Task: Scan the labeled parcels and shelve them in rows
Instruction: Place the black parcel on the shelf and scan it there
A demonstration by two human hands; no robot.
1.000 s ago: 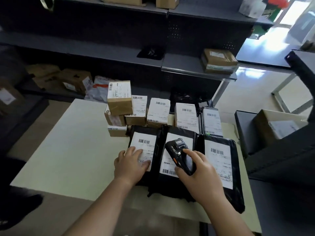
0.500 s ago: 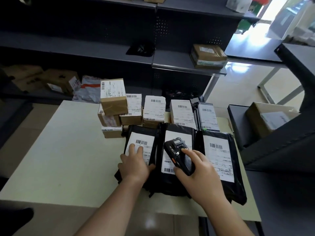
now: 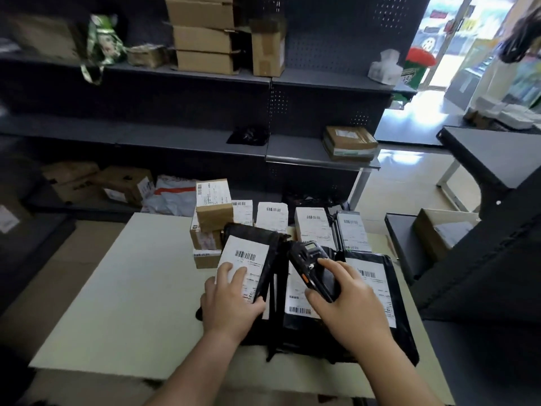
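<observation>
Scanner (image 3: 311,266) in the right hand (image 3: 351,313) above the counter (image 3: 131,288); just left of the scanner, tilted black parcel (image 3: 248,253) in the left hand (image 3: 231,307).

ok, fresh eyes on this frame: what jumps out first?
Centre frame, the right hand grips a black scanner over the middle mailer, while the left hand grips the left mailer at its white label. Behind them a row of labelled boxes lines the far edge of the table.

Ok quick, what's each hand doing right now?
Left hand: grips a black parcel by its edge.
Right hand: holds the scanner.
</observation>
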